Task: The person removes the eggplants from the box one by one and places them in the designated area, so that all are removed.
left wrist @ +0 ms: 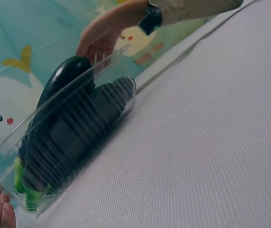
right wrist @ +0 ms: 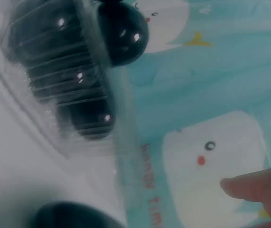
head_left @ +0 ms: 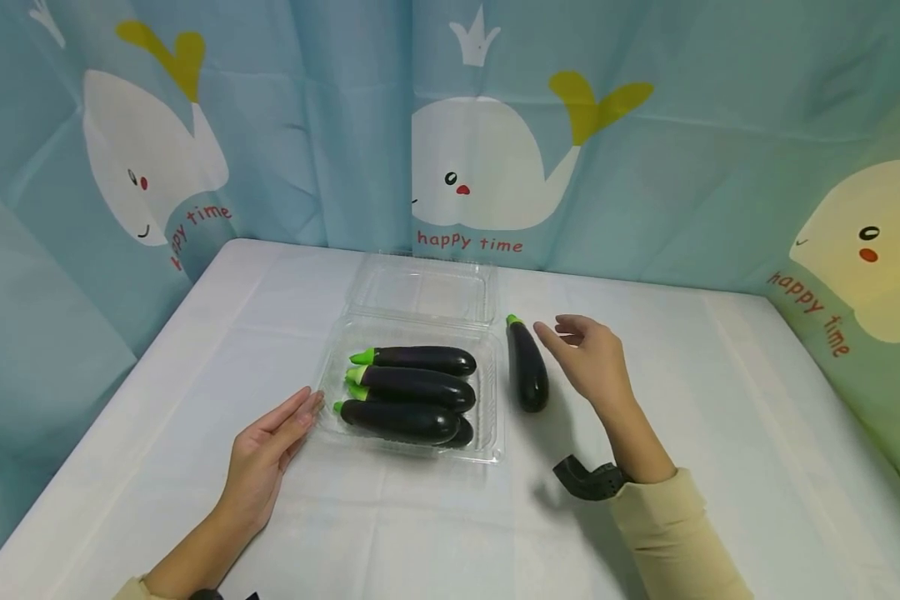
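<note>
A clear plastic clamshell box (head_left: 491, 446) stands open, its lid (head_left: 423, 292) folded back on the table. Several dark purple eggplants (head_left: 412, 387) with green stems lie piled in it, also seen through its ribbed wall in the left wrist view. One more eggplant (head_left: 528, 371) lies on the cloth right of the box, stem pointing away. My left hand (head_left: 262, 454) touches the box's left edge with nearly straight fingers. Just right of the single eggplant, my right hand (head_left: 591, 360) hovers with thumb and fingers apart, holding nothing. Its thumb (right wrist: 249, 186) shows in the right wrist view.
A white cloth (head_left: 435, 533) covers the table. Blue curtains (head_left: 360, 125) printed with whales hang behind its far edge and along the left side. A greenish curtain (head_left: 888, 392) hangs on the right. A black wrist camera mount (head_left: 591, 479) sticks out from the right wrist.
</note>
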A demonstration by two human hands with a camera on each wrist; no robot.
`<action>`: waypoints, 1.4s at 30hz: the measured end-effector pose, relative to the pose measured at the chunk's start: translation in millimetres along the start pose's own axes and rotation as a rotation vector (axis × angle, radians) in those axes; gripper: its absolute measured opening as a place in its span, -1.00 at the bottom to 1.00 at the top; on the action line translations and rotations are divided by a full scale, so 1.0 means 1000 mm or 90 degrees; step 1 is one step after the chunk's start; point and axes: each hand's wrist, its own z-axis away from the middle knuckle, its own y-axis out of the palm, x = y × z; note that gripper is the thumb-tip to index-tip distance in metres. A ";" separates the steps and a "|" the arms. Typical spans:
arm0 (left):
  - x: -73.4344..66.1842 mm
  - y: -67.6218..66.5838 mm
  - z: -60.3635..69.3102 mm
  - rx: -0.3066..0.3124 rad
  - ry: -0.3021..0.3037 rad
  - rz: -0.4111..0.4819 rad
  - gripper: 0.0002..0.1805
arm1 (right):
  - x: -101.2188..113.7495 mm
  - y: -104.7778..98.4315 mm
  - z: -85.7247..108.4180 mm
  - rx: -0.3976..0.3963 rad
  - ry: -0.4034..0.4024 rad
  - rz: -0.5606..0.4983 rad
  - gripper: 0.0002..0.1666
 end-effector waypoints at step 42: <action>0.001 0.000 -0.001 -0.010 -0.004 -0.009 -0.46 | 0.059 0.031 0.028 0.172 -0.244 -0.042 -0.41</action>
